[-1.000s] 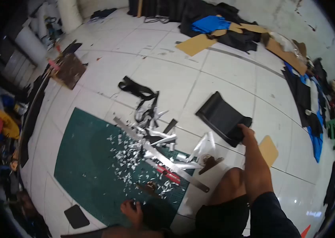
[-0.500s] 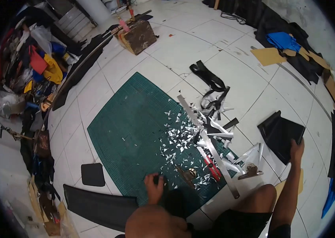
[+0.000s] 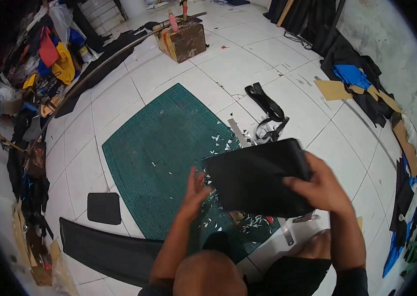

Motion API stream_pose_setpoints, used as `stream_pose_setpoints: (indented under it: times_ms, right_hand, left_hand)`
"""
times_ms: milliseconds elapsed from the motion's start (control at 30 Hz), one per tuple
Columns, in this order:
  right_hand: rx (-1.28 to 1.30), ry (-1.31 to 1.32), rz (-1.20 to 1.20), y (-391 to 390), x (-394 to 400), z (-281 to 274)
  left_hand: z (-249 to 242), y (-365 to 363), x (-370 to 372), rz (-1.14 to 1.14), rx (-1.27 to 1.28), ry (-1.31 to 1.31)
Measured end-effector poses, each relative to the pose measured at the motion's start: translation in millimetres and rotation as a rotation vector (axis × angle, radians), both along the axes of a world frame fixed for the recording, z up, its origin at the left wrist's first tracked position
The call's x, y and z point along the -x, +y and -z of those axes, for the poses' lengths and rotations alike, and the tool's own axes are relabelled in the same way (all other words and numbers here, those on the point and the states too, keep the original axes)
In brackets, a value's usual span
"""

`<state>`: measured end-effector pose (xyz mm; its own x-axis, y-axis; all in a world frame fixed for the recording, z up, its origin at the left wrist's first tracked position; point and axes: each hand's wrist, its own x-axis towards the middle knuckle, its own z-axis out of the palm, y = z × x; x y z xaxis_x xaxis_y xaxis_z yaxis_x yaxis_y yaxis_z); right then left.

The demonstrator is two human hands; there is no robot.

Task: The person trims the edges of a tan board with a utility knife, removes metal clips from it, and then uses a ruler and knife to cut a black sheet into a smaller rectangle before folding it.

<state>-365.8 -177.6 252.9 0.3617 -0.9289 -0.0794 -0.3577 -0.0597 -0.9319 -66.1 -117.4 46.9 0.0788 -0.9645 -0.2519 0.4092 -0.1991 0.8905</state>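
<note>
My right hand (image 3: 319, 185) grips the right end of a folded piece of black material (image 3: 258, 177), thumb on top. The piece hangs over the right part of a green cutting mat (image 3: 154, 143). Beside its left edge is my left hand (image 3: 196, 190), fingers apart and holding nothing. Small white and dark scraps (image 3: 226, 143) lie on the mat around the piece. A metal ruler (image 3: 238, 132) is mostly covered by it, with only its ends showing.
Black straps (image 3: 267, 106) lie beyond the mat. A small dark square piece (image 3: 104, 208) and a long black panel (image 3: 105, 251) lie at left. A wooden block (image 3: 189, 43) stands at the back. Piles of material line both sides, with cardboard (image 3: 334, 90) at right.
My right hand has carried the folded black piece from the floor at right to above the mat. My left hand has let go of a small dark object and spread its fingers.
</note>
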Motion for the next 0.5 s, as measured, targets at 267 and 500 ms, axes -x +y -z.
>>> stream_pose_setpoints:
  times_ms: [267, 500]
  right_hand:
    - [-0.293, -0.131, -0.168, 0, -120, 126]
    - [-0.323, 0.042, -0.084, 7, -177, 278]
  left_hand:
    - [18, 90, -125, -0.118, -0.151, 0.139]
    - [64, 102, -171, -0.194, -0.412, -0.144]
